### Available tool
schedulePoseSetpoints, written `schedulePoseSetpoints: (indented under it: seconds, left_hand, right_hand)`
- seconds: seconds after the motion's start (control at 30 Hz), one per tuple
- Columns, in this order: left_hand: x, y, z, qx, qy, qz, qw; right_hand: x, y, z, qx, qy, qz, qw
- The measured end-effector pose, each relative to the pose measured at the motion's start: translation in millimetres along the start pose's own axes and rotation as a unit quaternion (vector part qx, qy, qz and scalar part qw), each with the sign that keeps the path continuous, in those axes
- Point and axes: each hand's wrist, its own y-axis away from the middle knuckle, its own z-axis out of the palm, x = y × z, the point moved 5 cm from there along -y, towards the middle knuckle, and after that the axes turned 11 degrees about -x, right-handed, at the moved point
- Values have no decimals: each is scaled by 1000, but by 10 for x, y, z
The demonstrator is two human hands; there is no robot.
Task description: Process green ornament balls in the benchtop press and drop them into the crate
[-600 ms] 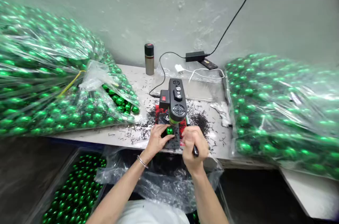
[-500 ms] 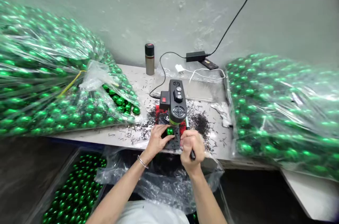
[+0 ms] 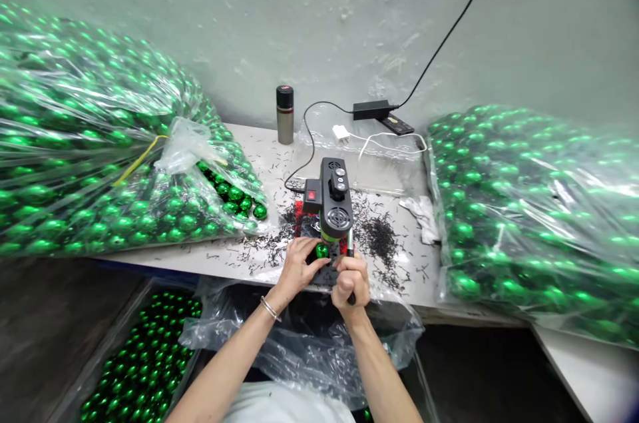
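"What's just changed for us?"
"Our right hand (image 3: pixel 350 282), gripping the black-handled metal lever (image 3: pixel 351 246), is closer in to our left hand (image 3: pixel 295 270)."
"And the shiny green ball (image 3: pixel 322 250)?"
"We have it pinched between left thumb and fingers, at the front edge of the black vented machine (image 3: pixel 337 195) on the pale bench (image 3: pixel 212 253), so both grips now sit close together."

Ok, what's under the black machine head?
At its near end, a yellow-green rim shows, and a green ball at the fingertips of the left hand. Whatever lies directly beneath the black machine head is hidden by it.
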Motion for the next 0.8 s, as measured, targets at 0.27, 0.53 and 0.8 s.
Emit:
schedulePoseSetpoints:
  seconds: [0.27, 0.53, 0.8]
  left_hand:
    - [-20, -40, 13, -4, 11, -5, 1000]
    - [107, 301, -101, 19, 1, -7, 1000]
    - [-111, 180, -887, 85, -176, -51, 979]
  right_hand:
    - [-102, -240, -148, -33, -4, -9, 999]
    - [-298, -959, -411, -29, -70, 135, 988]
    - [-260, -784, -343, -6, -77, 127, 989]
